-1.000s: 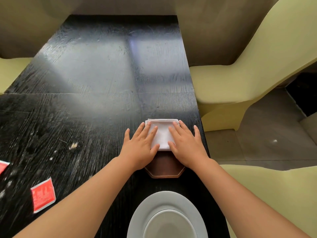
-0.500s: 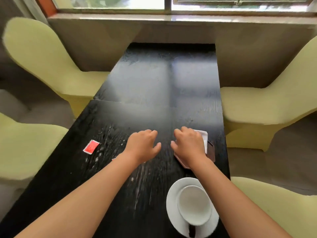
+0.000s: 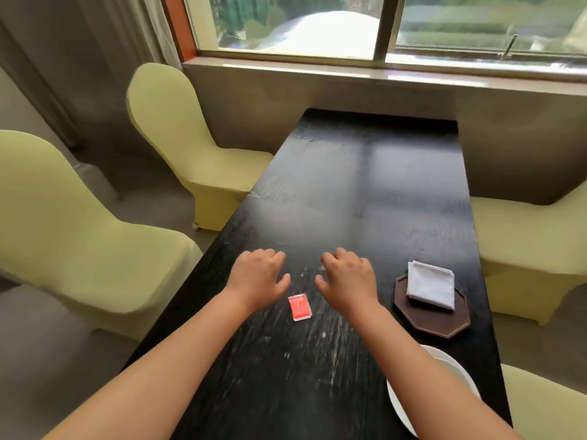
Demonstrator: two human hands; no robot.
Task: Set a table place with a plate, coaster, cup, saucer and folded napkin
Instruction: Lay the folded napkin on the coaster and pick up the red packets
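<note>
Long black wood-grain table [image 3: 365, 192] — runs from the near edge to the far wall under the window [image 3: 381, 23]; its near surface is scuffed with pale streaks.

Left hand [image 3: 257, 277] — held over the table centre, palm down, fingers loosely curled, holding nothing.

Right hand [image 3: 347, 279] — just beside the left, palm down, fingers likewise half-curled and empty.

Small red foil sachet [image 3: 299, 306] — flat on the table, near side of the gap between the two hands.

Dark brown octagonal coaster [image 3: 435, 315] — near the table's right edge, to the right of the right hand and apart from it.

White folded cloth napkin [image 3: 431, 284] — lies on the coaster's far half, its far edge overhanging onto the table.

White round plate [image 3: 397, 404] — at the near right corner, partly hidden behind the right forearm; what it carries cannot be told.

Pale yellow-green covered chairs [image 3: 79, 230] — two on the left, more on the right of the table.
</note>
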